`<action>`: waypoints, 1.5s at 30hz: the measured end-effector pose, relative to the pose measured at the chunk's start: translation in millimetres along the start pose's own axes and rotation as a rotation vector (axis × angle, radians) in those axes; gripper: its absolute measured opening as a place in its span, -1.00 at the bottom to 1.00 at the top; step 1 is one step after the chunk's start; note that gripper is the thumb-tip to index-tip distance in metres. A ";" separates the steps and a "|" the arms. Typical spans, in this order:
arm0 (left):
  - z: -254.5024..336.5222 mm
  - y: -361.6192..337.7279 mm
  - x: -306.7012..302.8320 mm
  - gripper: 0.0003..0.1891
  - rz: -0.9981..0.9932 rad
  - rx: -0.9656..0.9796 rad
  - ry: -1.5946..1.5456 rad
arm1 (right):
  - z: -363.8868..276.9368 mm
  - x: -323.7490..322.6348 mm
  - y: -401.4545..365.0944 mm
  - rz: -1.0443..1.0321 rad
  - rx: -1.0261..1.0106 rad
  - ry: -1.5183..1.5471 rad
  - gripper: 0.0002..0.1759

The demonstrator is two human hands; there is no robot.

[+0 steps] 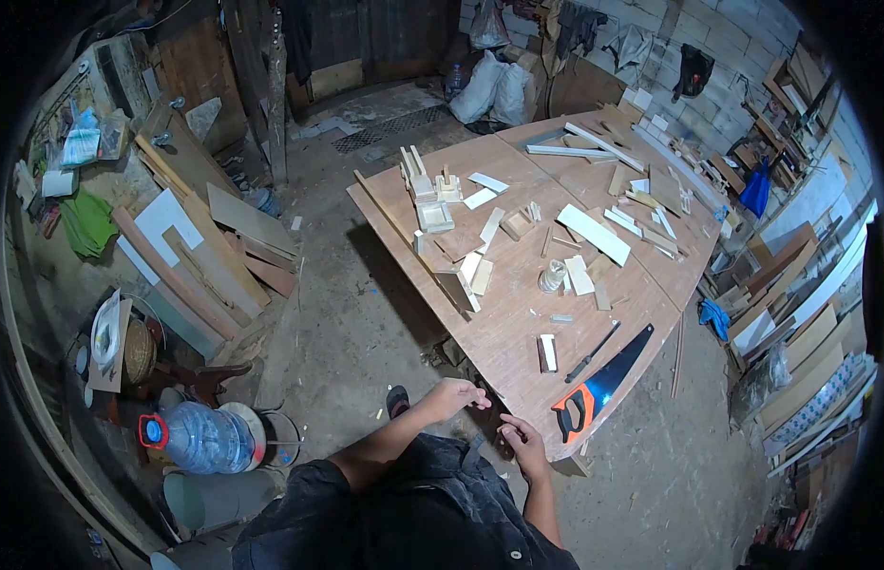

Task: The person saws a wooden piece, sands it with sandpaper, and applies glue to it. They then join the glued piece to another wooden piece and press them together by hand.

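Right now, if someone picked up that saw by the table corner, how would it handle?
The saw has a long thin blade, so it would probably flex and wobble. Its orange and black handle looks shaped for a firm hold. It lies flat near the table edge, so a push might slide it off.
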State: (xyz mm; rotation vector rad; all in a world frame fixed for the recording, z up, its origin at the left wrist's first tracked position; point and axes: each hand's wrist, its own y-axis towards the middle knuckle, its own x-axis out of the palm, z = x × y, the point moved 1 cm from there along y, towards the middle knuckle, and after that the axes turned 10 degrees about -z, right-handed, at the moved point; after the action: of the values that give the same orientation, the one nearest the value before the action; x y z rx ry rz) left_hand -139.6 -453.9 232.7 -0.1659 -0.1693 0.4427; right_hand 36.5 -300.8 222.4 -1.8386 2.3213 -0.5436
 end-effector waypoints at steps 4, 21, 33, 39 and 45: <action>-13.3 4.0 0.0 -0.80 -0.056 0.015 -0.054 | 4.0 2.8 2.6 0.024 -0.048 -0.033 -0.64; -4.8 8.9 -17.5 -0.83 -0.111 0.097 -0.035 | -30.3 6.5 16.5 0.109 -0.037 -0.004 -0.81; 0.6 8.1 -23.8 -0.86 -0.144 -0.019 -0.003 | -42.6 18.4 22.1 0.094 -0.064 -0.038 -0.82; 8.0 4.2 -20.9 -0.86 -0.136 -0.001 -0.057 | -26.2 10.6 20.3 0.136 -0.095 -0.268 -0.86; 6.7 8.5 -21.7 -0.86 -0.138 -0.014 -0.031 | -30.4 15.6 15.9 0.190 -0.083 -0.085 -0.86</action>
State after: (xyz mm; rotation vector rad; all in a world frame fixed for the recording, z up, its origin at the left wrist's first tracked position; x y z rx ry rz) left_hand -163.7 -455.0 234.9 -0.1599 -0.2130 0.3069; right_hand 8.3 -306.7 246.7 -1.6152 2.4599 -0.3430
